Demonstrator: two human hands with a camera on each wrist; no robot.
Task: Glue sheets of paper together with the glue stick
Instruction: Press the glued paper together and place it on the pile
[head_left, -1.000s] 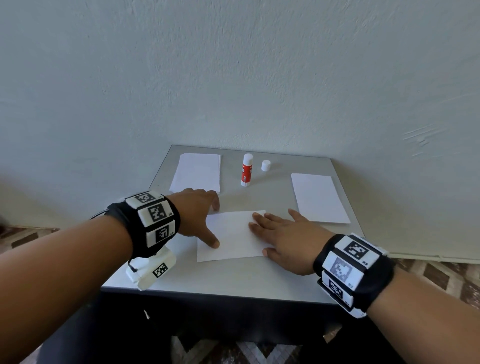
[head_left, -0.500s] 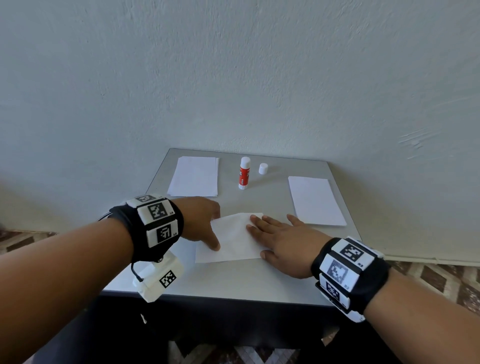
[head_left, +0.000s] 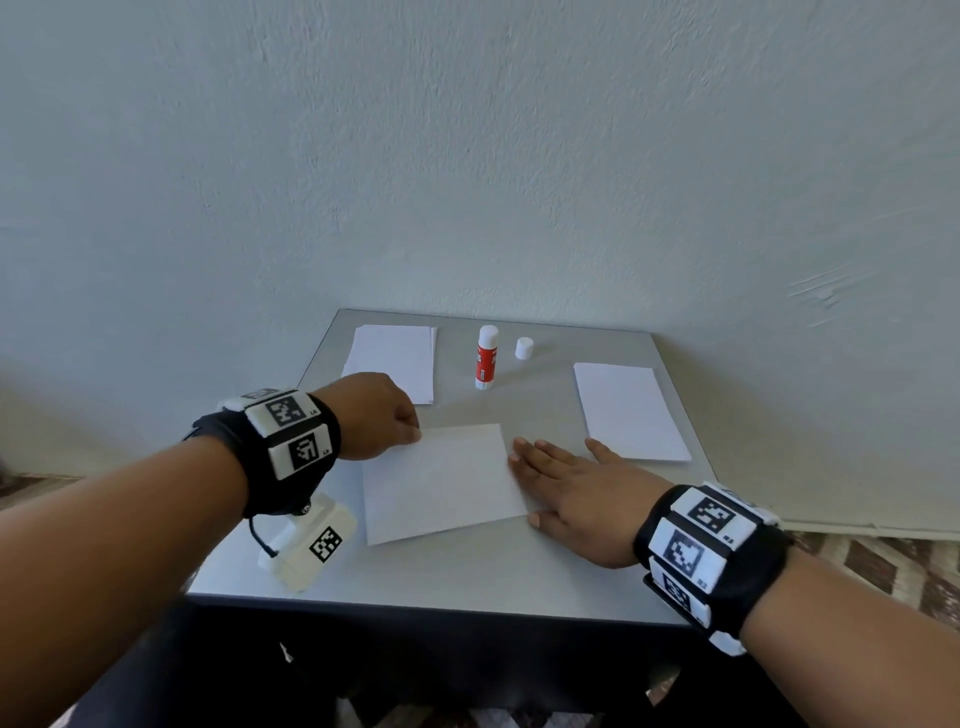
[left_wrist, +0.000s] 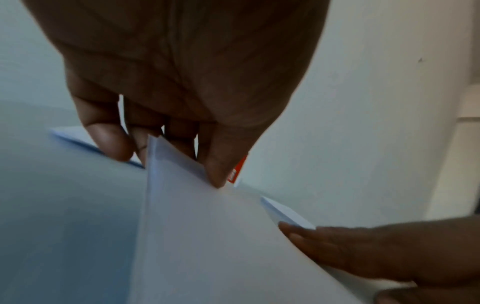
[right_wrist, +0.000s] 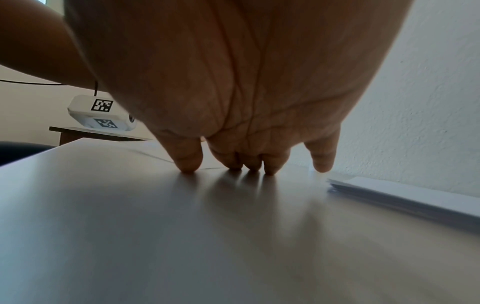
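Observation:
A white sheet of paper (head_left: 441, 480) lies near the middle of the grey table (head_left: 467, 571). My left hand (head_left: 384, 421) pinches its far left corner between thumb and fingers; the left wrist view shows that corner of the sheet (left_wrist: 182, 205) lifted off the table in my left hand (left_wrist: 182, 144). My right hand (head_left: 566, 478) lies flat with straight fingers at the sheet's right edge, its fingertips (right_wrist: 249, 164) pressing down. The red and white glue stick (head_left: 486, 357) stands upright at the back with its top bare. Its white cap (head_left: 524, 348) sits just to its right.
One stack of white paper (head_left: 392, 361) lies at the back left and another paper stack (head_left: 631, 410) at the right. A pale wall rises right behind the table. The front of the table drops off to a patterned floor.
My left hand has moved from the sheet's left edge up to its far left corner and now pinches it. The right hand has slid back to the sheet's right edge.

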